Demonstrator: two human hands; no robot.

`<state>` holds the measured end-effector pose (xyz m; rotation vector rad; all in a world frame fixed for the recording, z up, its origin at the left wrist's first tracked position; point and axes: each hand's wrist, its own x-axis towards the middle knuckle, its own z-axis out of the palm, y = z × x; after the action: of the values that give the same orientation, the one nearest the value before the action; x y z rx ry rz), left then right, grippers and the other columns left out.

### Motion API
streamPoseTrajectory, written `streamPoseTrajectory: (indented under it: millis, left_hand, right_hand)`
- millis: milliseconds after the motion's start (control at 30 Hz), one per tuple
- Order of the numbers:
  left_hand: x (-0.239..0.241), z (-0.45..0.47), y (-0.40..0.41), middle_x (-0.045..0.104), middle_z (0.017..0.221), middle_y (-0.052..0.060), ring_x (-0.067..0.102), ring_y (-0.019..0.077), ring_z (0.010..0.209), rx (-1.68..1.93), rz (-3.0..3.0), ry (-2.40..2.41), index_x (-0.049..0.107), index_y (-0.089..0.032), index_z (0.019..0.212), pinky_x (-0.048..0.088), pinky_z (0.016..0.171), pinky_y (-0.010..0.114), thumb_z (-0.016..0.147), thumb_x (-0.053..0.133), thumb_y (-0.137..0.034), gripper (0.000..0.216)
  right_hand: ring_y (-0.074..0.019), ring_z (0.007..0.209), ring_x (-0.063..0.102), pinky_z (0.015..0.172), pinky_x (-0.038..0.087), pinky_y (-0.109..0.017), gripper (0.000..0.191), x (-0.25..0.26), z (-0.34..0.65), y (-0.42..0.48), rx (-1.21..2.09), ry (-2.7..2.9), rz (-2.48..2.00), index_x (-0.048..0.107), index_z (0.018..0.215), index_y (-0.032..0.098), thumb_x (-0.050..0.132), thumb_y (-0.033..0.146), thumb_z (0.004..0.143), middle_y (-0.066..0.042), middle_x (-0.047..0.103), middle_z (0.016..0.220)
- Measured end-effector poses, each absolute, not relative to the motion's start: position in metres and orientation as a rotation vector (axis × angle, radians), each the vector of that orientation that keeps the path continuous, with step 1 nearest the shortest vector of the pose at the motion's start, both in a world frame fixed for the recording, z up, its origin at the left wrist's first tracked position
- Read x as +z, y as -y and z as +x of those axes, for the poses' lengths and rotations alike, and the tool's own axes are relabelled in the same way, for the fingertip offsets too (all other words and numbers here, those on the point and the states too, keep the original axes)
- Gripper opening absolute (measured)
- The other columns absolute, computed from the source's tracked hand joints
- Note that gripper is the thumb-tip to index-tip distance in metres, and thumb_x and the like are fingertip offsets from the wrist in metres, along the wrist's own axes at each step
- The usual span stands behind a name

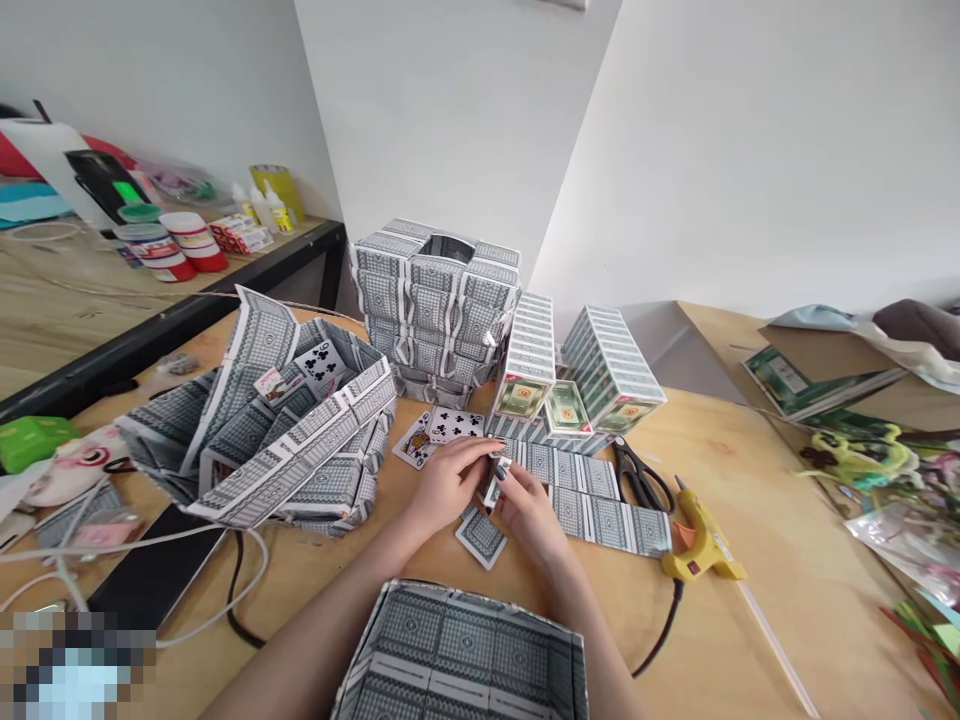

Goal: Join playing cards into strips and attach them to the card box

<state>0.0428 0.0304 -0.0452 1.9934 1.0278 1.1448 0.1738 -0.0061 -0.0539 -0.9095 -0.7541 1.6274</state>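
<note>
Close together over the middle of the table, my left hand (448, 480) and my right hand (526, 505) both grip a small playing card (492, 493), seen narrow, perhaps bent. Fingers cover much of it. Below them a loose card (482, 538) lies back up. Behind my left hand are face-up cards (456, 424), clubs and a court card. Strips of joined cards (600, 515) lie flat to the right of my right hand. Nearest me stands an open box made of cards (457, 640), its lower part out of frame.
A card-built block with a top opening (435, 300) and stacked card packs (525, 345) stand behind. Left is a large card-built basket (330, 480). Black scissors (641, 475) and a yellow glue gun (701, 545) lie right. Cables (259, 580) cross the left side.
</note>
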Motion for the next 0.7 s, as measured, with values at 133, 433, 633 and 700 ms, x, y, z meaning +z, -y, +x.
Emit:
streamPoseTrajectory:
  millis: [133, 433, 633, 700]
  left_hand:
    - [-0.051, 0.040, -0.033, 0.065, 0.103, 0.005, 0.059, 0.0183, 0.097, 1.267, 1.878, -1.268, 0.061, -0.022, 0.102, 0.046, 0.085, 0.032, 0.082, 0.043, -0.017, 0.028]
    - [-0.053, 0.041, -0.035, 0.067, 0.086, 0.004, 0.062, 0.0166, 0.075, 1.232, 1.765, -1.400, 0.060, -0.019, 0.088, 0.047, 0.070, 0.026, 0.076, 0.051, -0.021, 0.015]
    - [-0.043, 0.044, -0.029, 0.064, 0.084, 0.004, 0.060, 0.0174, 0.081, 1.129, 1.967, -1.206, 0.057, -0.019, 0.084, 0.046, 0.075, 0.028, 0.074, 0.054, -0.020, 0.010]
    - [-0.041, 0.044, -0.027, 0.062, 0.092, 0.005, 0.057, 0.0187, 0.091, 1.102, 2.048, -1.132, 0.057, -0.019, 0.086, 0.045, 0.082, 0.030, 0.072, 0.055, -0.018, 0.013]
  right_hand:
    - [-0.0128, 0.060, 0.051, 0.054, 0.042, -0.025, 0.025, -0.053, 0.175, 0.006, 1.616, 0.670, -0.917, 0.058, 0.081, 0.019, 0.065, 0.040, 0.070, -0.001, 0.058, 0.071]
    - [-0.0114, 0.053, 0.049, 0.047, 0.042, -0.024, 0.030, -0.052, 0.176, 0.004, 1.572, 0.545, -0.886, 0.055, 0.086, 0.021, 0.058, 0.047, 0.072, 0.000, 0.057, 0.074]
    - [-0.0079, 0.048, 0.045, 0.046, 0.041, -0.021, 0.025, -0.056, 0.177, 0.000, 1.399, 0.601, -0.949, 0.051, 0.087, 0.023, 0.061, 0.042, 0.072, 0.003, 0.054, 0.070]
    - [-0.0070, 0.044, 0.043, 0.043, 0.039, -0.021, 0.026, -0.059, 0.178, 0.000, 1.370, 0.664, -1.011, 0.051, 0.088, 0.023, 0.062, 0.040, 0.072, 0.005, 0.051, 0.065]
